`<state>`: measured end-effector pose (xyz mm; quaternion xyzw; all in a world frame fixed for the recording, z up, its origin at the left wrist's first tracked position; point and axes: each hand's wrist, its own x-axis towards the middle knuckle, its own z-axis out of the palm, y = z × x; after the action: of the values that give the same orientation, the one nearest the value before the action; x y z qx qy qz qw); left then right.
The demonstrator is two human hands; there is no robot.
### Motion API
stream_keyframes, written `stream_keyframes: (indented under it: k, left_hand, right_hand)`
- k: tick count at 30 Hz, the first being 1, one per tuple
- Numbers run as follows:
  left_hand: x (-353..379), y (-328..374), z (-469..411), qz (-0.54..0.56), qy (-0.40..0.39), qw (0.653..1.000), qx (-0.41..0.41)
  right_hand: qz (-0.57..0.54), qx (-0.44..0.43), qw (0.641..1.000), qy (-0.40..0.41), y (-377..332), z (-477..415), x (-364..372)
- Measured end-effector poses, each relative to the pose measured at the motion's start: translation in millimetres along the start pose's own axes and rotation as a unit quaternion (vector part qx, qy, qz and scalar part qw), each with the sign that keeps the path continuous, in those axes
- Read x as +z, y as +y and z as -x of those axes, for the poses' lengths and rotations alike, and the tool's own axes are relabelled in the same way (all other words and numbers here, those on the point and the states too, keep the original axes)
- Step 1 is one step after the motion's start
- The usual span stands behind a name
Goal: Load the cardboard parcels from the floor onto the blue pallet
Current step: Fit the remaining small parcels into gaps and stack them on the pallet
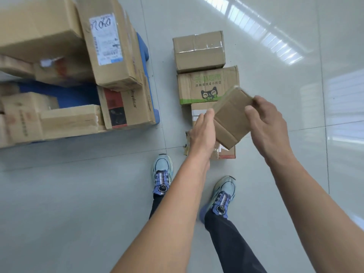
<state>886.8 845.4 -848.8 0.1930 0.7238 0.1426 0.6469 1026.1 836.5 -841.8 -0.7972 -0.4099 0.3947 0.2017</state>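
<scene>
A small cardboard box (231, 119) is held tilted in mid-air, right of the frame's centre. The right hand (269, 125) grips its upper right corner, thumb on the near face; the left hand (202, 133) lies flat and open against its left edge. Below it three more boxes (199, 51) sit in a row on the grey floor (78, 194). The blue pallet (142, 44), upper left, is stacked with parcels (110, 42).

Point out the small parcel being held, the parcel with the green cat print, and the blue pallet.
Small parcel (229, 119), head view, middle of its brown face.
Cat-print parcel (204, 85), head view, its printed top face.
Blue pallet (142, 45), head view, its exposed right corner.
</scene>
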Motion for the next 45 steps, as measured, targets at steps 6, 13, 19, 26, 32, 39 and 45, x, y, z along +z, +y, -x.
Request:
stream_keyframes:
  k: [6,13,19,26,32,39,45]
  left_hand:
    - [-103.5,-4.4,2.5,0.085,0.033,0.993,-0.070]
    - [-200.3,-24.9,-27.5,0.156,0.090,0.978,-0.105]
    - [-237.2,-35.8,-65.8,0.222,0.093,0.962,-0.131]
    - [-245.5,-39.3,-96.2,0.306,0.079,0.936,-0.156]
    - [-246.9,-43.6,-108.4,0.387,0.081,0.902,-0.173]
    - [-245.5,-47.8,-133.3,0.465,0.055,0.869,-0.159]
    - [-249.9,-49.3,-143.9,0.488,0.050,0.858,-0.154]
  right_hand:
    - [0.034,-0.102,0.990,-0.090,-78.2,5.7,77.1]
    - [0.079,-0.145,0.970,-0.176,-121.0,6.9,184.4]
    - [0.091,-0.162,0.961,-0.206,-132.6,-7.9,245.0]
    - [-0.071,-0.056,0.972,-0.215,-119.6,-13.2,268.2]
    - [-0.249,0.286,0.916,-0.133,-95.8,6.5,280.1]
    - [-0.431,0.372,0.809,-0.149,-89.7,5.7,295.1]
    - [-0.434,0.384,0.802,-0.143,-84.8,2.8,302.1]
